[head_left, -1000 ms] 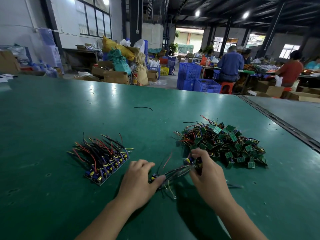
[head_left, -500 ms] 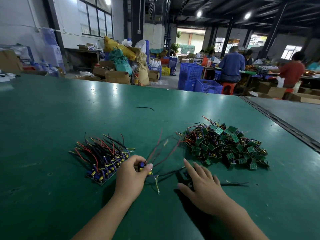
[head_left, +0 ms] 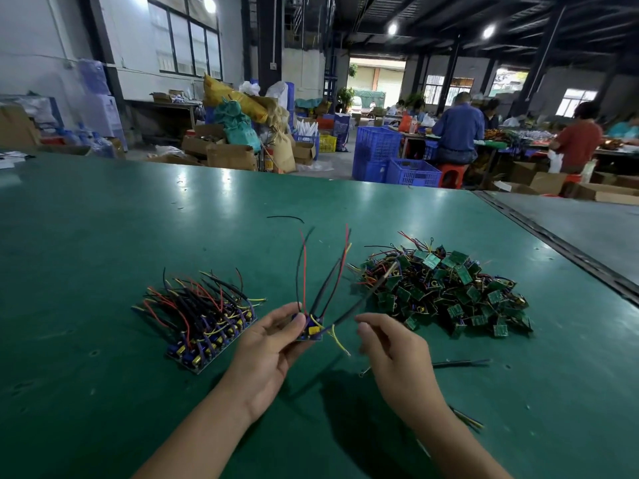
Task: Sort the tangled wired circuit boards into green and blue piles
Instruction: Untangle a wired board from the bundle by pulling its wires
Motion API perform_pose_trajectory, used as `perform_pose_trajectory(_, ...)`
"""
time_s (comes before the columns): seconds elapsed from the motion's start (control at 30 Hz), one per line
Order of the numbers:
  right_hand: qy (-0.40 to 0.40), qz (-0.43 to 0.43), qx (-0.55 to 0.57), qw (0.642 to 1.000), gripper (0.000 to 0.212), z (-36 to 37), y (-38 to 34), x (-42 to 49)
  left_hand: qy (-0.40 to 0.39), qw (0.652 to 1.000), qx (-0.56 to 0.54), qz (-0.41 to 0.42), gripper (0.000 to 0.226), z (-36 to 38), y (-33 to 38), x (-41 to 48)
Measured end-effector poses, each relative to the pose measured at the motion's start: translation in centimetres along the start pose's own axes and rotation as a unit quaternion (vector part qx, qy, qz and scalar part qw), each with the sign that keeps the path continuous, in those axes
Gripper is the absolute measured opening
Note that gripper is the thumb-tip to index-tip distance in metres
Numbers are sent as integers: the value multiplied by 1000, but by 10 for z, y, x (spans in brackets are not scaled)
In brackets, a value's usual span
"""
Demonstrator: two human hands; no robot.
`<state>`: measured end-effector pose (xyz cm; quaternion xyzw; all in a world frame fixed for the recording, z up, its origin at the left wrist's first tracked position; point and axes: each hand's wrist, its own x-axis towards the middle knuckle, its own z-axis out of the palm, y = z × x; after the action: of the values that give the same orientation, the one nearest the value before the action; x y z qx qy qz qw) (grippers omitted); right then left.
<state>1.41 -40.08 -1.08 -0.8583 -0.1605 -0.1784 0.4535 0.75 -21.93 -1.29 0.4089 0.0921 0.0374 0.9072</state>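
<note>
Left grip (head_left: 266, 347), right grip (head_left: 394, 350), both seemingly bare

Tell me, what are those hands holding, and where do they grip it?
The left hand pinches a blue board by the board itself; its wires fan upward. Whether the right hand holds a wire cannot be told.

The flat matte worktop (head_left: 103, 236) is deep green, with pale patches of glare. On it, the row of blue circuit boards (head_left: 207, 326) carries yellow components under black, red, yellow and purple wires. The heap of green circuit boards (head_left: 446, 288) shows white printed markings, mixed with red, black and yellow wires. The small blue circuit board (head_left: 311, 330) in the left hand (head_left: 266, 354) bears a yellow block and fans red, black and yellow wires. A thin loose wire (head_left: 285, 217) beyond is black. Behind stand blue lattice-walled plastic crates (head_left: 411, 172), a red plastic stool (head_left: 449, 172), brown cardboard boxes (head_left: 231, 157), a yellow sack (head_left: 238, 98) and a teal sack (head_left: 238, 129).
</note>
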Motion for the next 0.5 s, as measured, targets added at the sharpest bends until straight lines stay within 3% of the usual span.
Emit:
perform_pose_trajectory(0.1,-65,114,192,972,14,5,-8,-2,-19,999,24,-13,32,3,-8,-4)
perform_pose_trajectory(0.2,-116,149,318,929,13,10,-8,-3,-24,998,49,-21,37,5,-12,-7)
perform_pose_trajectory(0.23,-128,152,331,923,9,11,-7,-3,-24,998,54,-22,41,4,-12,-7)
perform_pose_trajectory(0.33,-151,156,311,925,26,12,-2,-1,-18,995,93,-12,45,3,-14,-9)
perform_pose_trajectory(0.5,-162,146,309,926,8,10,2,1,-38,992,121,-19,32,5,-15,-12)
